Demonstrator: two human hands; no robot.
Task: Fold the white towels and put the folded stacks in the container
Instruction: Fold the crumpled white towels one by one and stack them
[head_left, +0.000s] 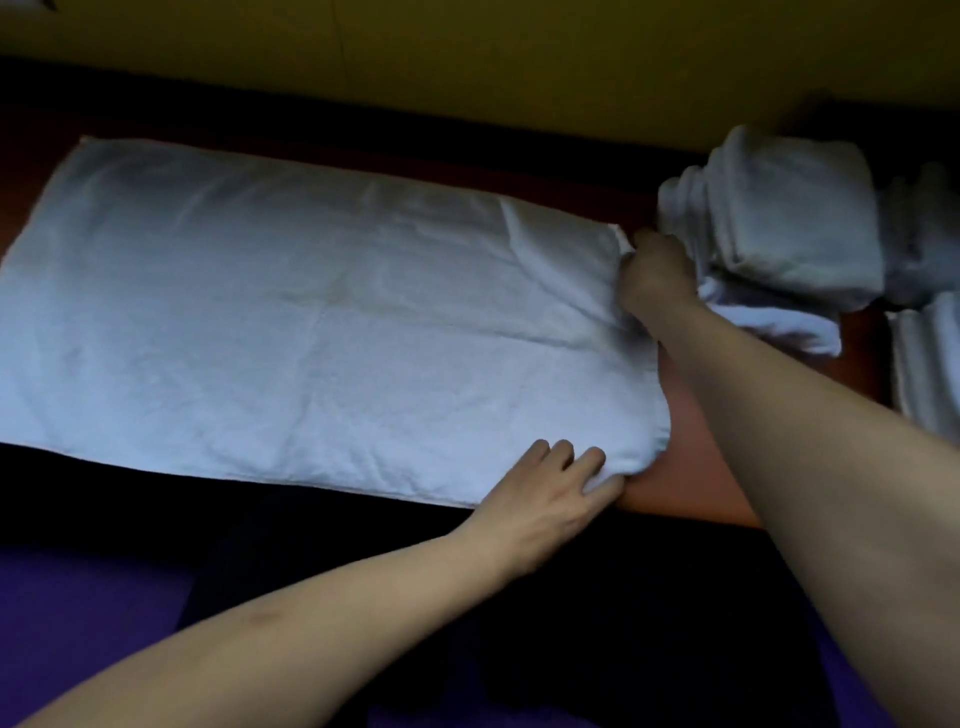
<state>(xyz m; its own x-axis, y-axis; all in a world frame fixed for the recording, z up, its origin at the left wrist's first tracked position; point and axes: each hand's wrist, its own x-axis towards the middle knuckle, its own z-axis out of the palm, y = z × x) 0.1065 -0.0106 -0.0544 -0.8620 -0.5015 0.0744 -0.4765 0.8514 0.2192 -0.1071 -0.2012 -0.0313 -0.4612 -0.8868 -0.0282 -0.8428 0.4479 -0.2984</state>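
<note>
Both grips are on the right-hand end of the spread white towel (322, 312): the right hand (655, 275) is closed on the far corner of that end, fingers curled round the cloth, and the left hand (550, 499) pinches the near corner, thumb tucked under and fingers lying on top; the towel itself lies flat along the reddish desk (691, 457), stretching away to the left of both hands, with its near long edge at the desk's front edge.

Judging from this, the next fold carries this end across to the left; the risk is that the two corners travel unevenly and the edges land skewed, since the left hand holds only a thin pinch that could slip; creases already run from the right hand's corner and could be folded in. The right hand is also just beside the folded stack (779, 228), possibly touching it; a careless lift could drag or topple that stack; more folded towels (930, 358) sit at the far right edge. No container is visible in this view.
</note>
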